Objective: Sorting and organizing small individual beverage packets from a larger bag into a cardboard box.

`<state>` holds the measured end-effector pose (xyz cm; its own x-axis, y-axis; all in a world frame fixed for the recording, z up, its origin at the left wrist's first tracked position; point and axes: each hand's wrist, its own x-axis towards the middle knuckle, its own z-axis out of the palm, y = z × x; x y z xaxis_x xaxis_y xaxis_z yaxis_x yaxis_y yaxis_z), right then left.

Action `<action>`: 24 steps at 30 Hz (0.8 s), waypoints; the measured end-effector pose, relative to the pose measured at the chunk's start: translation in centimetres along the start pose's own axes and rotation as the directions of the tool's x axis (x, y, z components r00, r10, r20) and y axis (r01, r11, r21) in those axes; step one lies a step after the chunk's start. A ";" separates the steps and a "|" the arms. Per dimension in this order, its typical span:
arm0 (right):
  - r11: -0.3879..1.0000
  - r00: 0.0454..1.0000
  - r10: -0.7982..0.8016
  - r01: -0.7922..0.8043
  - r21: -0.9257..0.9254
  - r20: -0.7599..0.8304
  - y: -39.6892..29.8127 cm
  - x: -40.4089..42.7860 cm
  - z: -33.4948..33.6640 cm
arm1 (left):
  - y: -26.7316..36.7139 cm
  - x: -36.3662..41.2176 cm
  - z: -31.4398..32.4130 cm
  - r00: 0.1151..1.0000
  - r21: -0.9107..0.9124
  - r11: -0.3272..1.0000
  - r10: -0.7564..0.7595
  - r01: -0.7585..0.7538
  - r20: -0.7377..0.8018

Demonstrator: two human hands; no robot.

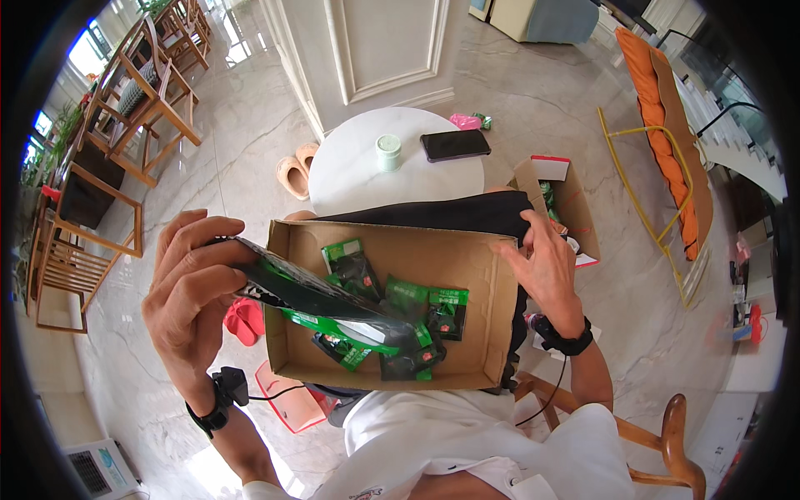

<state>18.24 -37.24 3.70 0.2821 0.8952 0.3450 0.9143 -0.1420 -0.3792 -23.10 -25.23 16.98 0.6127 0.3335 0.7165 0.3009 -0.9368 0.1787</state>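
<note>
An open cardboard box (484,350) rests over my lap. Several small black-and-green sachets (447,312) lie loose on its bottom. Pinched at its upper end by my left hand (187,287), a large black-and-green foil pouch (306,284) slants down to the right into the box. Its lower end hides some of the sachets, and I cannot see inside it. At the box's right end, my right hand (550,269) grips the cardboard rim, thumb on the inner side and fingers outside.
A round white table (350,175) ahead bears a pale green canister (388,153) and a black phone (455,145). Another open carton (584,215) with green packets stands on the floor at right. A red-edged box (287,400) sits at lower left, and a wooden chair (672,437) at lower right.
</note>
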 end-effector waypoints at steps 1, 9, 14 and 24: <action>1.000 1.000 -0.005 0.005 0.002 0.004 0.5 -0.3 0.1 | 0.0 0.1 0.0 1.000 0.004 1.000 -0.006 0.006 0.000; 0.942 0.958 0.130 -0.200 0.268 0.256 3.7 -2.0 2.0 | -0.3 1.2 0.4 1.000 -0.046 0.999 0.014 -0.013 0.021; 0.954 0.966 0.139 -0.190 0.232 0.218 5.8 -1.4 0.3 | 1.0 2.4 0.9 0.994 -0.104 0.993 0.061 -0.051 0.092; 0.989 0.975 0.138 -0.144 0.026 0.174 4.7 -2.1 -1.0 | 0.3 2.3 1.7 0.995 -0.130 0.990 0.060 -0.049 0.079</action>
<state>22.29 -40.19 2.06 0.3502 0.9269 0.1347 0.8564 -0.2587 -0.4468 -20.33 -24.58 17.50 0.6852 0.2841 0.6707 0.1729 -0.9579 0.2291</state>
